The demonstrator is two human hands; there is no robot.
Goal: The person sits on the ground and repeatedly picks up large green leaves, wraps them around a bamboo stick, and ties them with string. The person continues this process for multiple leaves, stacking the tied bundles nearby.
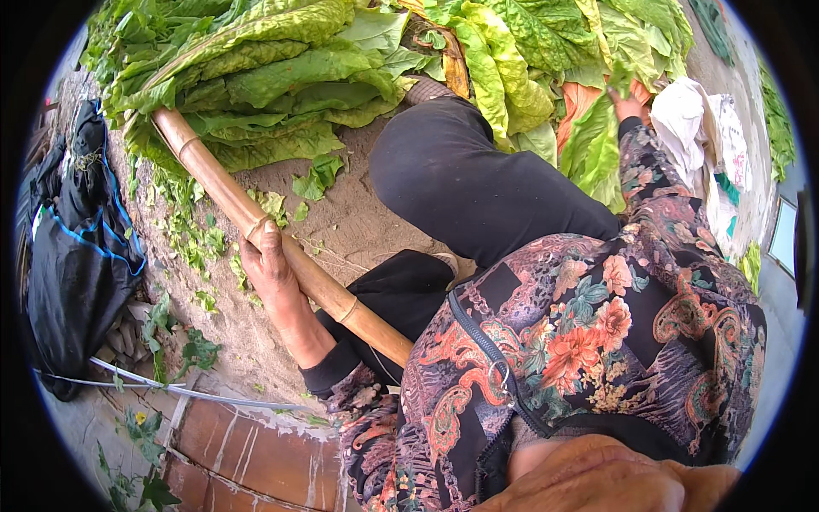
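Observation:
My left hand [277, 277] is wrapped round a bamboo pole [205, 162], with the thumb along its top. The pole slants from my torso up to the far left. Its far end runs in under a thick row of large green leaves [281, 94] that look like tobacco leaves. At the far right my right hand [630, 106] is closed on a green leaf [591, 158], whose blade hangs beside my thigh. The leaf partly covers those fingers. More loose yellow-green leaves [503, 68] are heaped beyond my knee.
A black bag with blue edging [81, 256] stands at the left. Leaf scraps [192, 222] litter the sandy ground. White cloth [682, 128] and orange cloth [578, 107] lie by my right hand. Brown tiles [247, 448] and a thin white pipe [205, 392] are at the lower left.

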